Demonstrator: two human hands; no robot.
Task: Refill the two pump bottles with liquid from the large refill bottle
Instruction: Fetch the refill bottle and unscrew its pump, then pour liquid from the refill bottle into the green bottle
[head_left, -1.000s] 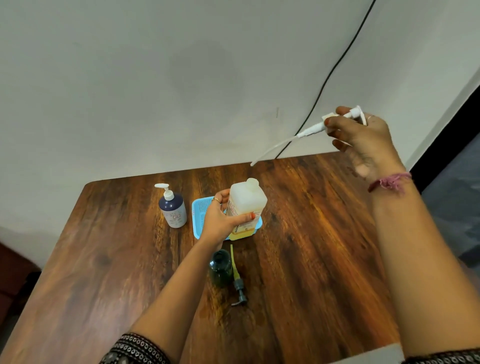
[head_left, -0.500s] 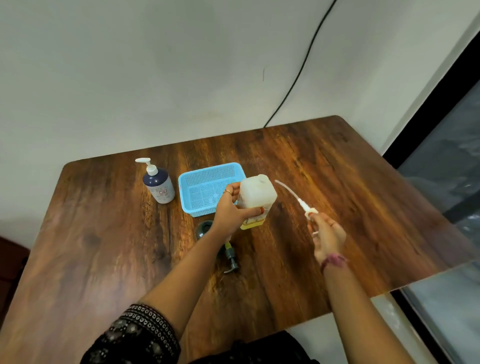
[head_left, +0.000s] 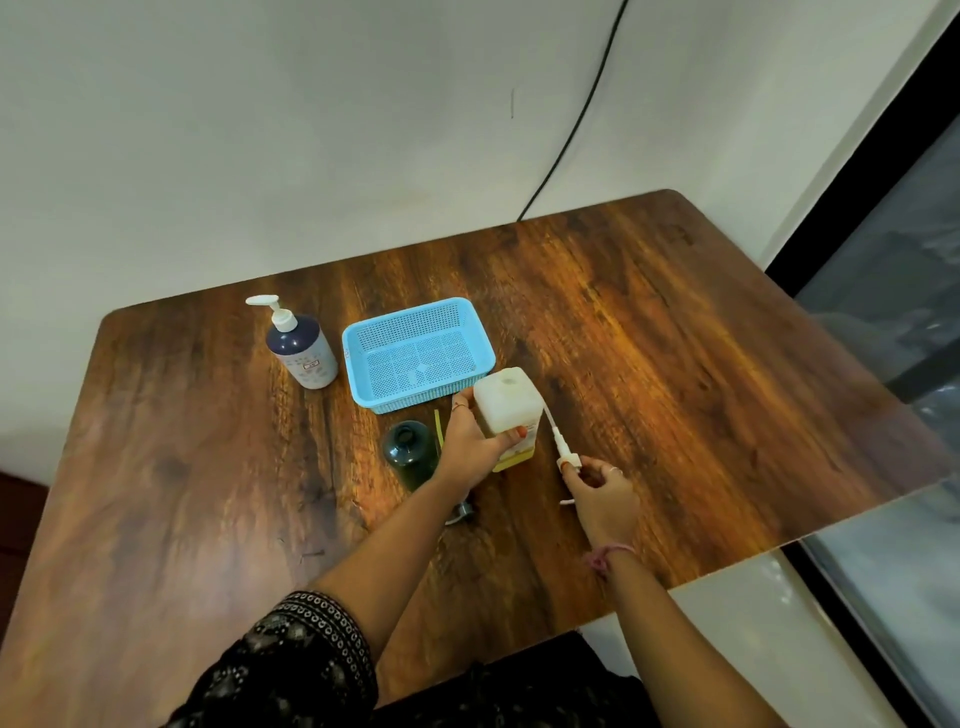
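My left hand (head_left: 470, 447) grips the large translucent refill bottle (head_left: 506, 402), which stands upright with its mouth uncovered and yellow liquid at its base. My right hand (head_left: 597, 486) holds that bottle's white pump head (head_left: 563, 452) low over the table, just right of the bottle, its tube pointing up and to the left. A dark green bottle (head_left: 410, 452) stands without its pump to the left of my left hand. Its dark pump (head_left: 462, 512) lies on the table, partly hidden under my left forearm. A dark blue pump bottle (head_left: 301, 351) with a white pump stands at the back left.
A light blue mesh basket (head_left: 418, 353) sits just behind the refill bottle. The wooden table (head_left: 675, 364) ends close to my right arm at the front right. A black cable (head_left: 571, 124) hangs down the wall behind.
My right hand brought the white pump head down from high in the air to just above the table, right of the refill bottle. My left hand kept its hold on the bottle.
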